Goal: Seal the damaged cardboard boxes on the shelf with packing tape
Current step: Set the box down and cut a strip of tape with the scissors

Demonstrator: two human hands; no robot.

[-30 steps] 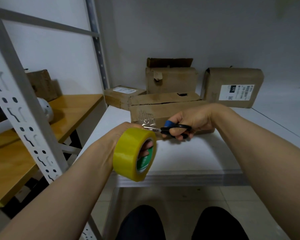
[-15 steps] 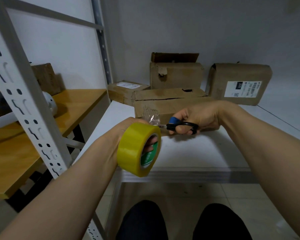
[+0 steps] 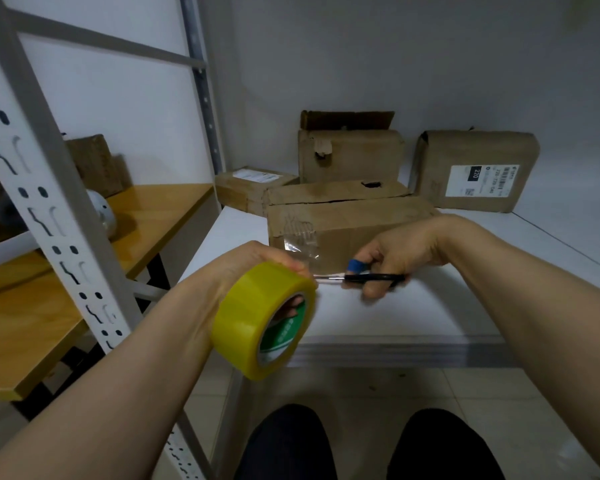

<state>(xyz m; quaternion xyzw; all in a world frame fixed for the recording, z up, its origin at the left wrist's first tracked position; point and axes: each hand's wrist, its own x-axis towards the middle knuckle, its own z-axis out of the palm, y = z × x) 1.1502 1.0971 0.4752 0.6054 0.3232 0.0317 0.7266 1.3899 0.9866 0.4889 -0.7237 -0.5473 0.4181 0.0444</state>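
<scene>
Head view: the left hand (image 3: 245,270) is gripping the yellow packing tape roll (image 3: 253,317), fingers curled through its core. The right hand (image 3: 399,251) is gripping black scissors (image 3: 374,277), blade tips touching the clear tape strip (image 3: 300,242) that is sticking to the torn cardboard box (image 3: 361,223) on the white shelf (image 3: 413,313). Other cardboard boxes (image 3: 350,157) are standing behind.

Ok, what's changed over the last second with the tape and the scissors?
The right hand has brought the scissors lower and rightward, and the left hand has lowered the yellow tape roll a little. Whether the clear tape strip on the front cardboard box is cut through is unclear. Both grips and the other boxes are unchanged.
</scene>
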